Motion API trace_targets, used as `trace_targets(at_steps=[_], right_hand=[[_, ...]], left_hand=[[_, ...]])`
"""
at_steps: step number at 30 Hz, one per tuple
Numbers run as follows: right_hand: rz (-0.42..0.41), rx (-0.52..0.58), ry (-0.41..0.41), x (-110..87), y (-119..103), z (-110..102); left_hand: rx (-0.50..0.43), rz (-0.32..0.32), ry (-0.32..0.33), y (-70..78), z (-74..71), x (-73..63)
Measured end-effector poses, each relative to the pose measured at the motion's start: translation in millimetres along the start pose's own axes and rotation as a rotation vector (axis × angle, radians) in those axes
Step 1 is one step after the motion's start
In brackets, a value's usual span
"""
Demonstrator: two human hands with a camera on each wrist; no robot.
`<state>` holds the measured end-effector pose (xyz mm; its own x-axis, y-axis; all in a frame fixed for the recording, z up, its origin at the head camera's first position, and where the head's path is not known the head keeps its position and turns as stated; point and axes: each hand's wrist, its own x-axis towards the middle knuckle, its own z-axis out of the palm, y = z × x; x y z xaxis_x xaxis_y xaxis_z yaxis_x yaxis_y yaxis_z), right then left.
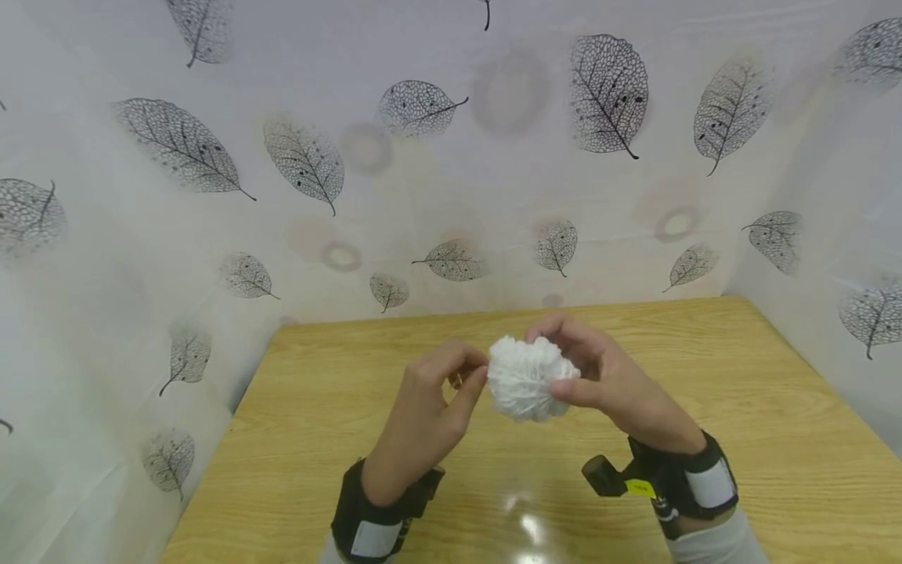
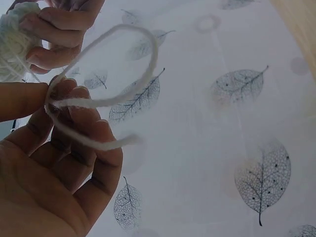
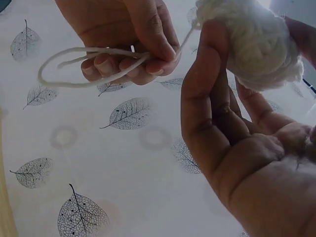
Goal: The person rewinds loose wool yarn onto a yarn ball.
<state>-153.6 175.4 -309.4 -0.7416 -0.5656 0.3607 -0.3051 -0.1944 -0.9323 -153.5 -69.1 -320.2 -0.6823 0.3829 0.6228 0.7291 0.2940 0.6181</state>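
Observation:
A ball of white yarn (image 1: 530, 379) is held above the table by my right hand (image 1: 606, 380), whose fingers and thumb curl round its right side. Just left of it, my left hand (image 1: 437, 415) pinches the strand between thumb and fingertips. The left wrist view shows this yarn strand (image 2: 153, 59) making a loose loop beyond the fingertips, with a free end pointing right. In the right wrist view a short taut length runs from the left hand's pinch to the yarn ball (image 3: 264, 44).
Below both hands lies a light wooden table (image 1: 317, 439) with glare near its front. A pale leaf-printed sheet (image 1: 437, 188) hangs behind and along the sides. Each wrist wears a black strap with a camera, the right one (image 1: 669, 478) bearing a yellow label.

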Motion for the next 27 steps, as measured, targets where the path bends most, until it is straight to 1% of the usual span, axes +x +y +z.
trace_targets(at_steps=[2, 4, 7, 9, 14, 21, 24, 27], right_hand=[[0.011, -0.037, -0.029, 0.6, 0.4, 1.8], [0.013, -0.100, -0.053, 1.2, 1.0, 3.7], [0.021, -0.207, -0.072, 2.2, 2.1, 6.4], [0.028, -0.278, -0.069, 2.8, 2.9, 7.9], [0.017, -0.431, -0.030, 3.5, 5.2, 8.2], [-0.049, -0.647, 0.034, 6.9, 6.0, 9.5], [-0.077, -0.708, 0.066, 8.7, 7.5, 10.5], [-0.096, -0.731, 0.089, 9.0, 9.3, 10.6]], left_hand=[[-0.006, 0.004, 0.002, 0.3, -0.2, -0.3], [-0.011, 0.011, 0.004, 0.9, -0.2, -0.6], [-0.019, 0.020, 0.008, 1.3, 0.2, -0.9], [-0.016, 0.021, 0.008, 1.9, 0.5, -1.0], [0.000, 0.021, 0.006, 2.9, 0.6, -1.6], [-0.016, 0.023, 0.028, 3.6, -0.1, -1.6], [-0.018, 0.038, 0.038, 4.5, -0.1, -1.7], [-0.020, 0.056, 0.044, 6.1, 0.1, -1.6]])
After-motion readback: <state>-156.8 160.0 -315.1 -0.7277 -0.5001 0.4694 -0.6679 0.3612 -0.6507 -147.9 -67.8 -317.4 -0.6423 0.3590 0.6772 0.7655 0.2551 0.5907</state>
